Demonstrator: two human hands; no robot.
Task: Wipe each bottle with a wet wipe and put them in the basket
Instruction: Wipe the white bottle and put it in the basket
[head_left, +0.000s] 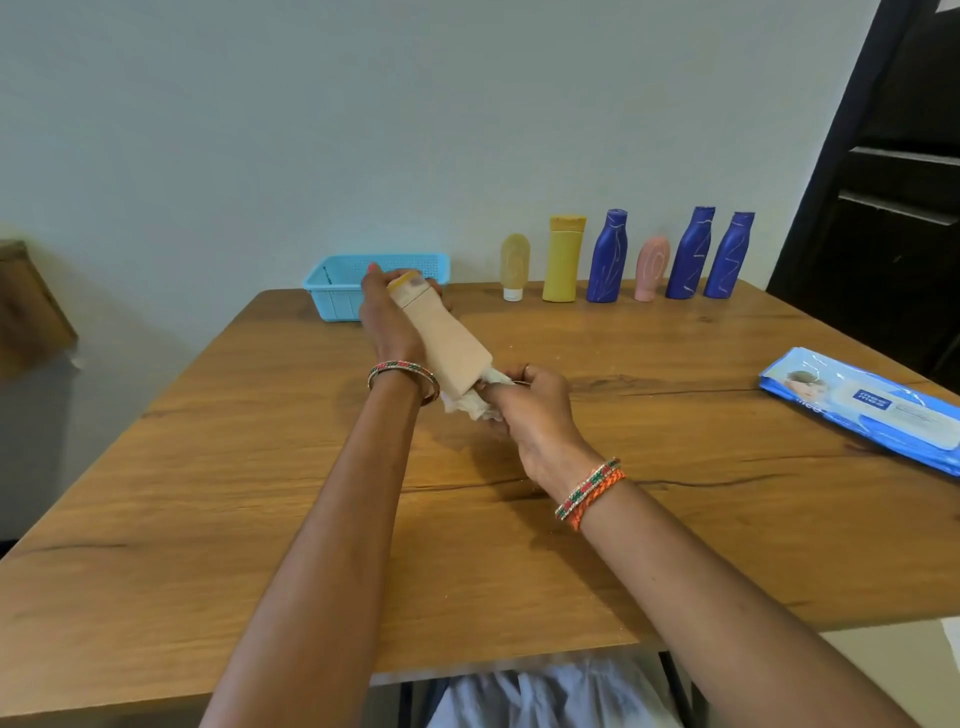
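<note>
Slippage risk: left hand (387, 317) grips the cap end of the tilted beige bottle (447, 340) above the table (675, 519) while right hand (530, 410) pinches a wet wipe (470, 402) against its base; damp plastic may twist free.

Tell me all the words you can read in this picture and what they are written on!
"mee mee": that is how the white letters on the dark blue square of the wet wipes pack seem to read, but they are blurry.
The smaller print beside it on the pack is too blurred to read.
The blue bottles have only pale squiggly lines, no words.
The peach bottle held in the hands shows no writing.
</note>
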